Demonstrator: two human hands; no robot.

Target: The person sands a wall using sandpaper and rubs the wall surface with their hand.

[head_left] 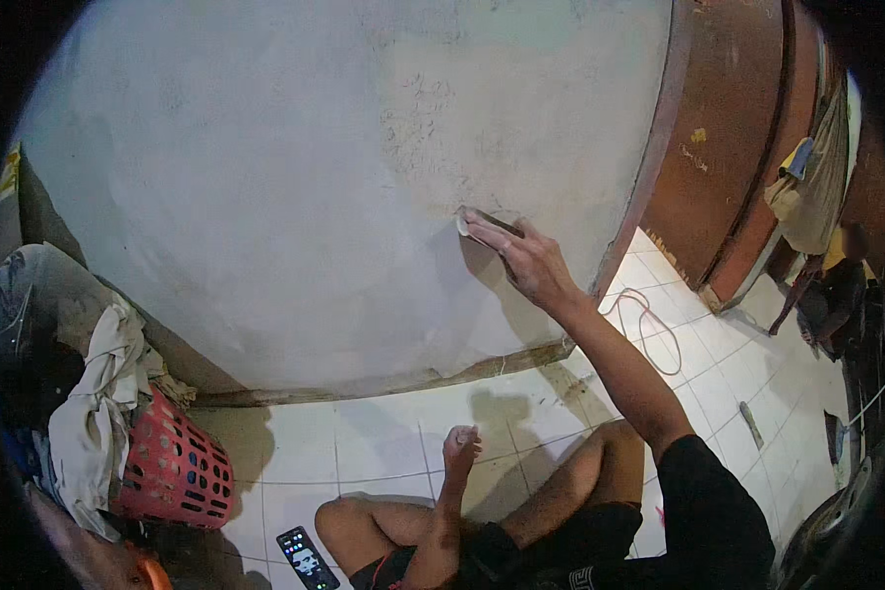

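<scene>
Block [493, 221] against wall [295, 216]: a tilted edge or uneven pressure could catch the rough patch [420, 126] and flake it.
Right hand [533, 264] grips the block, below and right of that patch; left hand [461, 449] hangs curled, well apart (whether empty, I cannot tell).

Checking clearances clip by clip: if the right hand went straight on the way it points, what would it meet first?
Most likely the wall: the right hand holds a flat tool that looks set against it, though depth is hard to judge here.
</scene>
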